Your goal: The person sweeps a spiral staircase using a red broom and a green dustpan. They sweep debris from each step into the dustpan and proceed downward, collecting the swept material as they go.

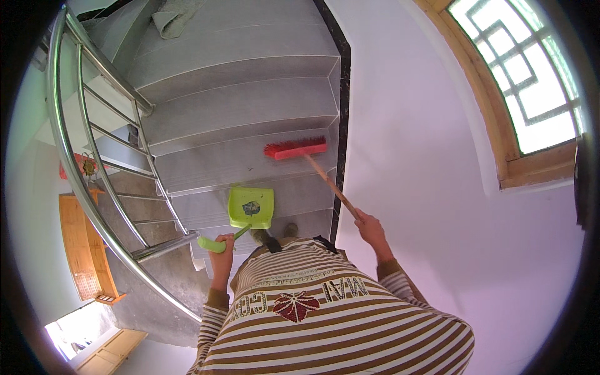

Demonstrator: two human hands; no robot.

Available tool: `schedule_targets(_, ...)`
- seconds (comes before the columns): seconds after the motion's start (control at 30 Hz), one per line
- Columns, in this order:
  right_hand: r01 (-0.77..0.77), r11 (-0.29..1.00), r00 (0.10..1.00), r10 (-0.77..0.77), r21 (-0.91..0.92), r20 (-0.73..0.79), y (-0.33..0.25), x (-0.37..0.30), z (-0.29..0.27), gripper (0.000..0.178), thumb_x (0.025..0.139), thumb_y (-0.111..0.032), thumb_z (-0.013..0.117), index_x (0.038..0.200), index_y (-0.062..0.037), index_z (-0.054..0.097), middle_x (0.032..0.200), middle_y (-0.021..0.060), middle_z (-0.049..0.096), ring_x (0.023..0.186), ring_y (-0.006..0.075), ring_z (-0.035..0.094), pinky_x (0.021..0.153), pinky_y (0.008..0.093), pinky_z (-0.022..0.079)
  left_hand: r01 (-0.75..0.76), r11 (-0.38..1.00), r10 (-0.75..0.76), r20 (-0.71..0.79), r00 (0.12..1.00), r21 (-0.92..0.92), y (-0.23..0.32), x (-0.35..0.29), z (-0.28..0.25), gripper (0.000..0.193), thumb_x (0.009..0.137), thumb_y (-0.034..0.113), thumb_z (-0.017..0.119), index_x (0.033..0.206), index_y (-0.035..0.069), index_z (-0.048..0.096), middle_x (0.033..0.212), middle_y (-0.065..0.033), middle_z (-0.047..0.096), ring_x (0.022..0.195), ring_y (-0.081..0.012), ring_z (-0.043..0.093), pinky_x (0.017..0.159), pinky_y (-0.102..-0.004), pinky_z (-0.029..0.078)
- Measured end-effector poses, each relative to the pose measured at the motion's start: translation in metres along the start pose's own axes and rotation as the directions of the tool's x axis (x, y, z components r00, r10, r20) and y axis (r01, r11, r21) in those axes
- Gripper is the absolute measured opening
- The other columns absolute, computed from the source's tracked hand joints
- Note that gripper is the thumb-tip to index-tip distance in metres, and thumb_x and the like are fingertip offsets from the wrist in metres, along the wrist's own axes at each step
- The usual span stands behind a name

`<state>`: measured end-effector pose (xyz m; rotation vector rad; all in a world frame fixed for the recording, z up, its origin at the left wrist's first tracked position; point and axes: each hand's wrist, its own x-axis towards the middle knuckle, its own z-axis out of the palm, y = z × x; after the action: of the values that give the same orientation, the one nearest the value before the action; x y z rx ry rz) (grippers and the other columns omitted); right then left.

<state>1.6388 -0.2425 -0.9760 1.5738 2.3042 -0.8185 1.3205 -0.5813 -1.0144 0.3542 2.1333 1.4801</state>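
My left hand [222, 255] is closed round the handle of a green dustpan [262, 199], whose pan hangs over the stair just ahead of my feet. Some dark debris [251, 208] lies in the pan. In my right hand [371, 229] is the wooden stick of a broom [299, 150]. Its red head, bristles pointing away from me, rests on a grey tiled step [212, 164] beyond the dustpan, close to the right wall. A small dark speck sits on that step, left of the bristles.
Grey steps rise ahead of me. A curved metal railing [57, 112] runs along the left, and a white wall [406, 125] with a wood-framed window [519, 81] stands on the right. A grey cloth [175, 19] lies farther up. Below left is a wooden piece of furniture [84, 250].
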Motion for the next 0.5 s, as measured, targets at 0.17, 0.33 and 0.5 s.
schedule_targets(0.17,-0.011,0.976,0.998,-0.001,0.216,0.059,0.012,-0.021,-0.019,0.043,0.094,-0.03,0.057,0.136,-0.0267,0.059,0.105,0.0206,0.069,0.102,0.0408,0.065,0.09,0.0513,0.051,0.015,0.999,-0.015,-0.003,1.0,-0.037,0.007,0.001,0.0,0.014,0.094,0.013,0.065,0.089,0.0,0.067,0.098,-0.0095,0.072,0.082,-0.0127,0.062,0.073,-0.0284,0.05)
schedule_targets(0.33,-0.029,0.998,0.995,0.024,-0.054,-0.098,-0.023,0.011,0.0,0.047,0.094,-0.031,0.057,0.141,-0.0269,0.054,0.106,0.0201,0.069,0.098,0.0413,0.065,0.086,0.0527,0.051,0.031,1.0,-0.031,0.019,0.999,-0.001,0.006,0.004,-0.006,0.014,0.093,0.013,0.065,0.091,-0.001,0.067,0.098,-0.0097,0.072,0.081,-0.0128,0.062,0.072,-0.029,0.05)
schedule_targets(0.5,-0.016,0.998,1.0,0.015,-0.06,-0.017,-0.001,0.01,0.021,0.048,0.095,-0.032,0.057,0.143,-0.0289,0.051,0.108,0.0214,0.068,0.1,0.0423,0.065,0.085,0.0529,0.051,-0.066,0.997,0.067,-0.028,0.997,0.028,-0.005,0.003,-0.003,0.015,0.092,0.013,0.065,0.089,-0.002,0.067,0.096,-0.0103,0.073,0.08,-0.0145,0.063,0.073,-0.0309,0.051)
